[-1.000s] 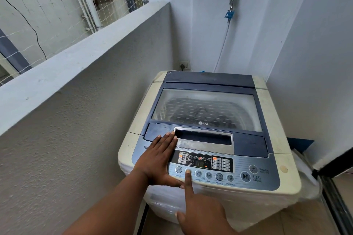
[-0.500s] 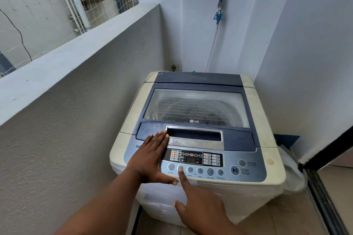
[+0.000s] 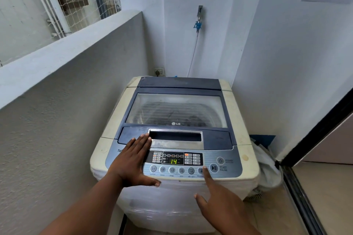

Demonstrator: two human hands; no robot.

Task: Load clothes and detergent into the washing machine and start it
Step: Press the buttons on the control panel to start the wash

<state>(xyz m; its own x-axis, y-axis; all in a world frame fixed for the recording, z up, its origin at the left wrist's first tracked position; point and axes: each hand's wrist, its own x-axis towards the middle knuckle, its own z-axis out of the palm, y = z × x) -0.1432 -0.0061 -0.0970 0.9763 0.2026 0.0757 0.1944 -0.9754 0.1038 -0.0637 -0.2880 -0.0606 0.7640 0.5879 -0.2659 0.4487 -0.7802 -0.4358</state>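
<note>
Right hand (image 3: 219, 202) slid rightward along flat grey button panel (image 3: 206, 166).

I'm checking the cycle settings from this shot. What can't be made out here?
- Button captions on the control panel: head view, too small and blurred.
- Button under the right hand: its index fingertip covers it.
- Drum contents: hazy lid obscures them.
- Panel's left end: left hand covers it.
</note>
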